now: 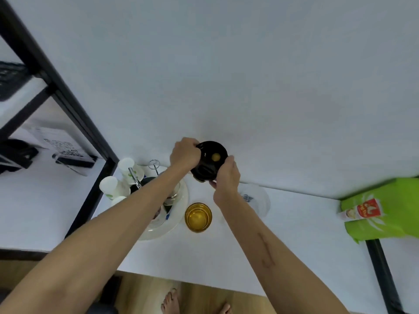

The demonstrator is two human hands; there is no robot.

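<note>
Your left hand (184,152) curls over the far-left edge of the round black lid (212,152), fingers hooked on its rim. Your right hand (226,177) wraps around the side of the black pot (205,172) under it, thumb and fingers clamped on the body. You hold the pot up off the worktop (294,223), close to the wall, tipped so the lid faces you, a small yellow spot (216,157) showing at its centre.

This reads as the lid step: one hand steadies the body while the other works the top. Whether it is coming off or going on, I cannot tell.

Right below stands an amber glass (198,217), just beside the white tray (181,200) carrying paper cups (125,165). A clear plastic cup (258,198) lies behind your right wrist, and a green bag (385,211) sits well apart on the right.

The next move calls for a firm right-hand hold, with the pot levelled before anything tips toward that glass.
</note>
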